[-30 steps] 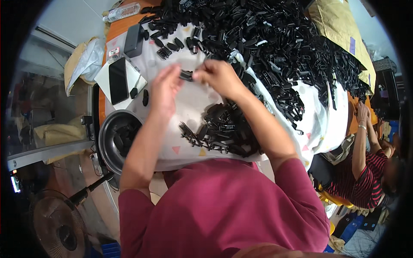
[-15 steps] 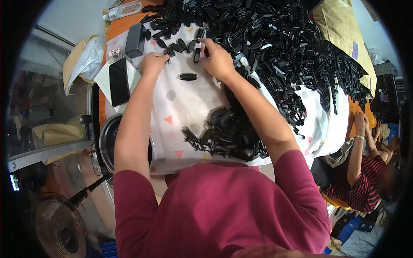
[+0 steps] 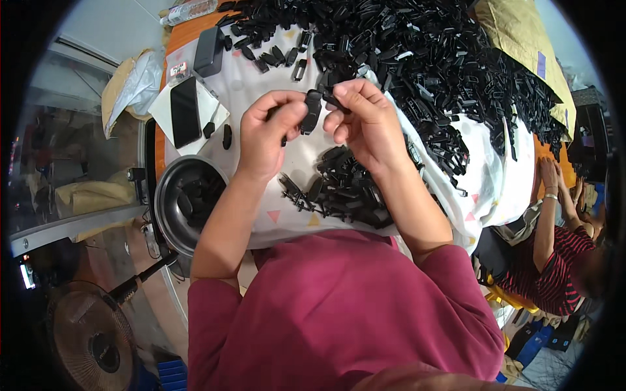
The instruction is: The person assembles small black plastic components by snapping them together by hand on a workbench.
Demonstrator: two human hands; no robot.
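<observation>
"You were on the remote feed. What did the head view give you?"

"My left hand (image 3: 270,127) had a black piece (image 3: 312,112) pinched between thumb and fingers, above the middle of the cloth (image 3: 293,163). My right hand (image 3: 368,120) gripped a smaller dark part (image 3: 334,100) just beside it. Whether the two touched, I couldn't tell."

"So how far along was it?"

"Mid-piece, I judged: both hands were occupied, and nothing had been set down from that grip. Toward me lay a small pile (image 3: 352,195) of black parts, and left of it the metal bowl (image 3: 168,218) held more. One of those could have been the finished lot, but I couldn't say which."

"And what was left?"

"Plenty, by my reading. The big heap (image 3: 404,58) covered the far side and the right of the table, dwarfing the pile and the bowl's contents. A few loose pieces (image 3: 300,70) lay apart from one another on the cloth, just beyond my hands."
</observation>
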